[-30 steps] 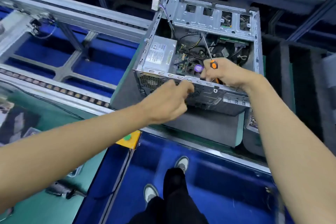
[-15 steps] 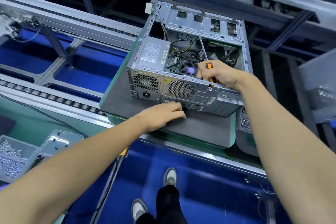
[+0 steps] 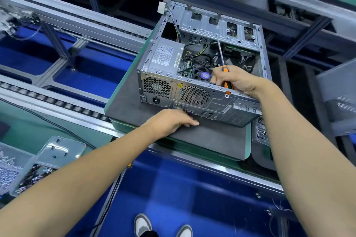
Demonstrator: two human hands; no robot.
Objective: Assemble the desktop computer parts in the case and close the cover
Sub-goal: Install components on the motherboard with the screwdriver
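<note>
An open grey computer case (image 3: 194,94) lies on its side on a dark mat (image 3: 212,140), rear panel facing me. Inside sit a silver power supply (image 3: 165,54), cables and a purple-capped part (image 3: 205,75). My right hand (image 3: 237,81) rests on the case's upper rear rim and grips an orange-and-black screwdriver (image 3: 225,69), whose shaft points up over the interior. My left hand (image 3: 173,121) lies on the mat at the foot of the rear panel, fingers stretched along the ports; what is under the fingertips is hidden.
The mat sits on a green-edged pallet (image 3: 248,140) on a conveyor with metal rails (image 3: 77,19). Clear trays of screws (image 3: 25,167) stand at lower left. A perforated grey panel (image 3: 339,98) leans at right. My shoes (image 3: 142,225) show below on the blue floor.
My left hand dropped from the case's top rear rim to the mat below the rear panel. My right hand stayed on the rim with the screwdriver. My view shifted, showing the screw trays.
</note>
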